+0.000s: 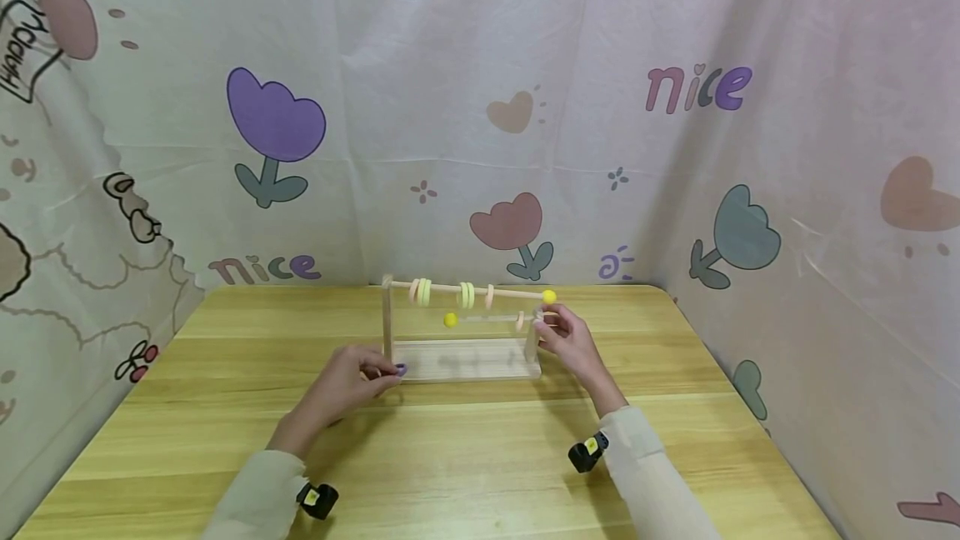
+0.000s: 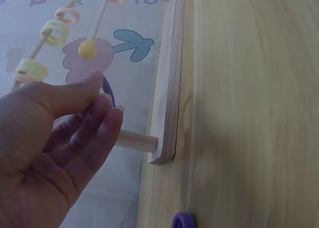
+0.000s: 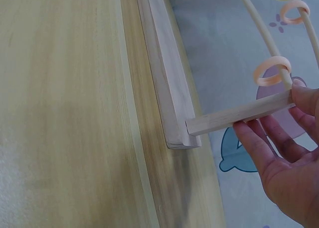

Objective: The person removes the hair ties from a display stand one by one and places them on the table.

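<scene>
Pinching purple ring (image 1: 401, 370) in left grip (image 1: 348, 383), clamping upright (image 3: 219, 119) of wooden stand (image 1: 465, 362) in right grip (image 1: 573, 346), apparently to keep stand steady on tabletop (image 1: 450, 457).

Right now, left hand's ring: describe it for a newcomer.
On the table stands a wooden rack. Near its base's left end, the left hand pinches the purple ring. The rack's rings are yellow-green or peach; the other purple ring lies on the table.
</scene>
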The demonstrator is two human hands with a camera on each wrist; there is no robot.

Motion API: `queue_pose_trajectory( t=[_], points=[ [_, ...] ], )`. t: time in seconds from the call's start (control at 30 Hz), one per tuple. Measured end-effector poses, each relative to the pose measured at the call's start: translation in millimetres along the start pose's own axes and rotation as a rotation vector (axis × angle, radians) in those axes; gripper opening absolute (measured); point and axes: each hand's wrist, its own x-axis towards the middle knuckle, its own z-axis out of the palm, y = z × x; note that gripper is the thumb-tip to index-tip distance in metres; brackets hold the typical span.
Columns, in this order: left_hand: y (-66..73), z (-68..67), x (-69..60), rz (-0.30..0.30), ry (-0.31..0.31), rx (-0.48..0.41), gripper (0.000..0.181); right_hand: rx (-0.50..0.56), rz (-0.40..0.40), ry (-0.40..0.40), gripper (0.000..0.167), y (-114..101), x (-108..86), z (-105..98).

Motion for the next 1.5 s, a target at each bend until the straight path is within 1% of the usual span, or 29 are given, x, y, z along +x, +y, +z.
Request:
queue_pose_trajectory(
  t=[0.13, 0.43, 0.5, 0.6, 0.7, 0.9, 1.13, 1.33, 1.5],
  points=[
    [-4.2, -3.0, -2.7, 0.007, -0.014, 0.023, 0.008, 0.003, 0.005, 0.0, 0.039, 1, 0.4, 0],
    [-11.6, -7.3, -9.7, 0.001, 0.002, 0.088, 0.005, 0.007, 0.0, -0.003, 0.038, 2, 1.3, 0],
    [-12.9, -7.8, -10.8, -0.001, -0.013, 0.09, 0.004, 0.007, -0.002, -0.004, 0.038, 2, 1.3, 0],
    [-14.7, -7.5, -12.9, -0.02, -0.039, 0.088, 0.004, 0.006, -0.002, -0.005, 0.038, 2, 1.4, -1],
    [-16.6, -6.8, -14.9, -0.026, -0.061, 0.088, 0.004, 0.003, 0.0, -0.006, 0.038, 2, 1.8, -1],
    [-21.8, -4.6, -17.0, -0.009, -0.077, 0.098, 0.005, 0.003, 0.001, -0.009, 0.04, 3, 2.4, -2],
    [-23.1, -1.5, -21.1, -0.046, -0.079, 0.109, 0.008, -0.008, 0.001, -0.01, 0.039, 3, 3.8, -2],
    [-26.9, 0.3, -23.2, -0.018, -0.1, 0.108, 0.009, 0.007, -0.008, -0.008, 0.037, 3, 3.1, -2],
    [-28.4, 0.0, -24.8, 0.004, -0.099, 0.107, 0.008, 0.001, -0.004, -0.006, 0.038, 2, 2.2, -1]
  ],
)
